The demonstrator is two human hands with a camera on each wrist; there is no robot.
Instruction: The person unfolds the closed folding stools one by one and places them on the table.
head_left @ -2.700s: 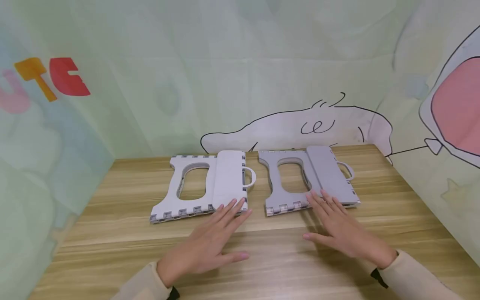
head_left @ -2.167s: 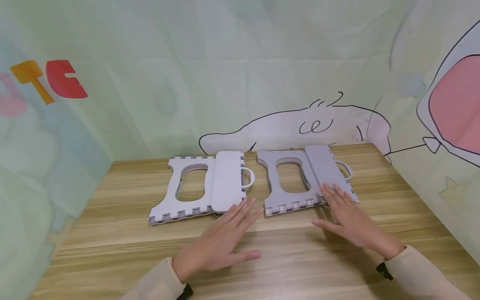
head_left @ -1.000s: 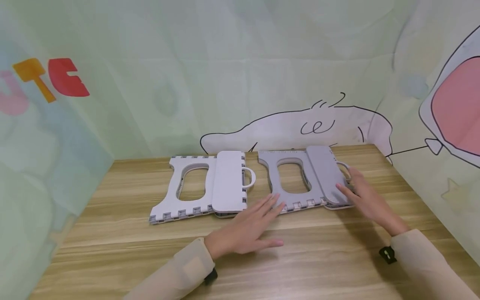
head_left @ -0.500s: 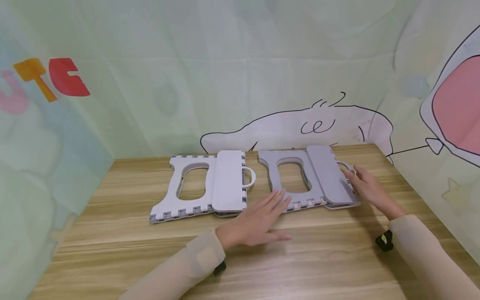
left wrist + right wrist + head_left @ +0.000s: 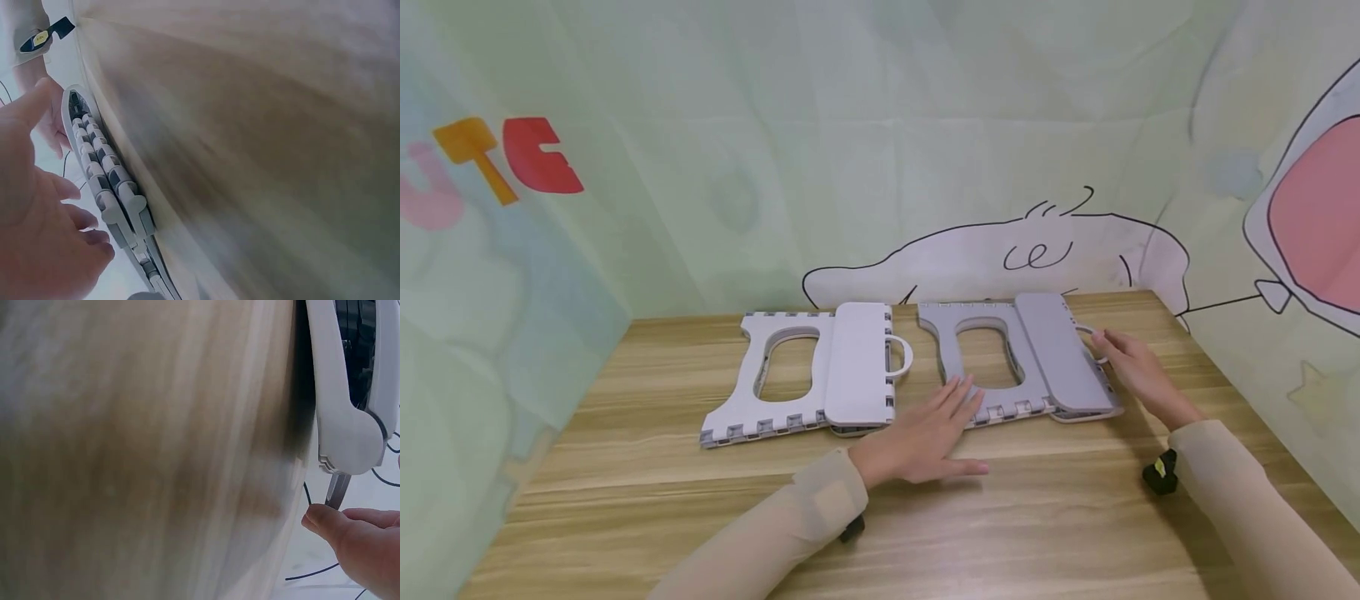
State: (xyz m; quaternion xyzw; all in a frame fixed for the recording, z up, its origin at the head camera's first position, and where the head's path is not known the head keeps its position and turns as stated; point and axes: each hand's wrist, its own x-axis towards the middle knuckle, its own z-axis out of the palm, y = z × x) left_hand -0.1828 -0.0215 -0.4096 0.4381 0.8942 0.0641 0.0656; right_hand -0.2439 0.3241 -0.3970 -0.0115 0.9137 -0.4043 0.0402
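Note:
Two folding step stools lie folded flat on the table, a white one (image 5: 859,367) on the left and a grey one (image 5: 1056,354) on the right. My right hand (image 5: 1138,375) is at the grey stool's right side, pinching its loop handle (image 5: 338,489) between thumb and fingers, as the right wrist view shows. With fingers straight, my left hand (image 5: 928,433) reaches over the grey stool's near left corner; whether it touches is hard to tell. In the left wrist view that hand (image 5: 50,231) is beside the stool's hinged edge (image 5: 106,169).
The wood-grain table (image 5: 1000,533) extends in front of both stools. A printed cloth backdrop (image 5: 865,167) stands along the back and both sides. The white stool's handle (image 5: 901,357) points toward the grey stool, with a narrow gap between them.
My right hand has moved from the grey stool's near edge round to its right side and taken hold of the handle. My left hand has shifted right, from the white stool to the grey one.

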